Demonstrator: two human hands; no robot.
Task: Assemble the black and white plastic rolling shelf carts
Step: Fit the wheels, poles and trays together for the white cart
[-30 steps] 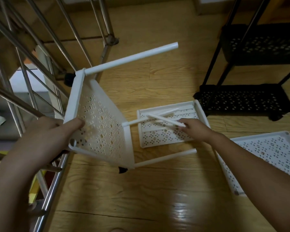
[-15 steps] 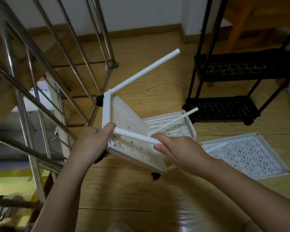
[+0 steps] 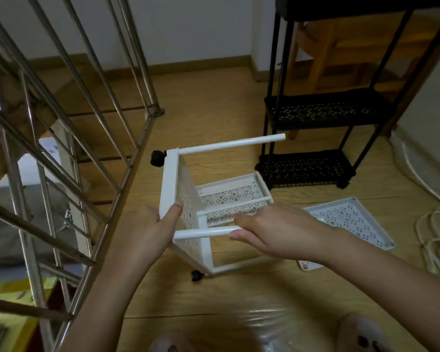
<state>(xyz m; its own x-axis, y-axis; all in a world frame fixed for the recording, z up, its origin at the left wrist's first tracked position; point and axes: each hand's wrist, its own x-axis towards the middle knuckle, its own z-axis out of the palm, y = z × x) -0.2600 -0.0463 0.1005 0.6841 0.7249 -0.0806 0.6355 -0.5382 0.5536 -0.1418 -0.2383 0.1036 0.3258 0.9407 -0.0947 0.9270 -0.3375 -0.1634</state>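
A white perforated shelf tray (image 3: 170, 179) is tipped on its side above the floor, with black casters (image 3: 157, 157) on its underside and white poles pointing right. My left hand (image 3: 150, 231) grips the tray's near rim, thumb on the edge. My right hand (image 3: 277, 231) holds a white pole (image 3: 201, 233) whose left end meets the tray's near corner. Another white tray (image 3: 239, 191) holding loose poles lies flat on the floor behind. A third white tray (image 3: 351, 222) lies to the right. The black cart (image 3: 323, 113) stands assembled at the back right.
A steel stair railing (image 3: 69, 138) runs along the left, close to the tilted tray. A white cable (image 3: 434, 240) is coiled on the floor at the right. A wooden stool leg (image 3: 315, 69) shows behind the black cart. My feet (image 3: 363, 336) are at the bottom edge.
My right hand picked a pole from the flat tray and brought it to the tilted tray's near corner. The tray turned so its poles point right. My view rose toward the wall.
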